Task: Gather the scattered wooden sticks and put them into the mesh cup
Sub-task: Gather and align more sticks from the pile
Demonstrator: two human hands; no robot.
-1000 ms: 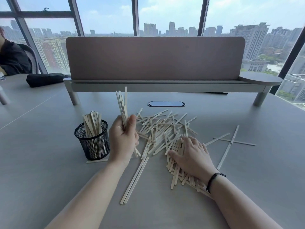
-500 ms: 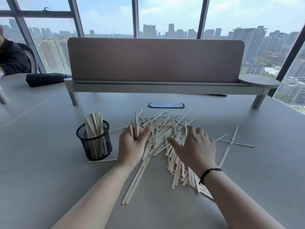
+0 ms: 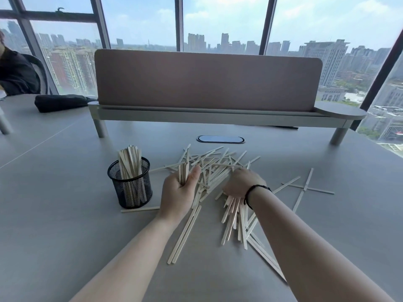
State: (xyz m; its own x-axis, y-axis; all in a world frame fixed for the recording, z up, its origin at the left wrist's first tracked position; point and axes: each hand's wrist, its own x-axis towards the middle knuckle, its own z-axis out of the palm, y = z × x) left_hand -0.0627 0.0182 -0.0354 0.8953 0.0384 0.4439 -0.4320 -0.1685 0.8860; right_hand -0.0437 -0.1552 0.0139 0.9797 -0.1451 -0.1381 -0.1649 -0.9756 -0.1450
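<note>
A black mesh cup (image 3: pixel 130 186) stands left of centre on the grey table, with several wooden sticks (image 3: pixel 129 163) upright in it. A loose heap of pale wooden sticks (image 3: pixel 214 168) is spread across the middle of the table. My left hand (image 3: pixel 178 192) grips a small bundle of sticks (image 3: pixel 182 174) at the heap's left edge, just right of the cup. My right hand (image 3: pixel 242 182), with a black wristband, reaches into the heap with its fingers curled down among the sticks; the fingertips are hidden.
One stick (image 3: pixel 140 209) lies by the cup's base, and a few lie apart at the right (image 3: pixel 305 189). A raised shelf with a brown divider panel (image 3: pixel 207 79) crosses the back of the table. A black pouch (image 3: pixel 58 102) and a seated person (image 3: pixel 15 73) are far left.
My left hand lowered its tall bundle of sticks down to the heap. My right hand slid forward from the near sticks into the middle of the heap and curled its fingers.
</note>
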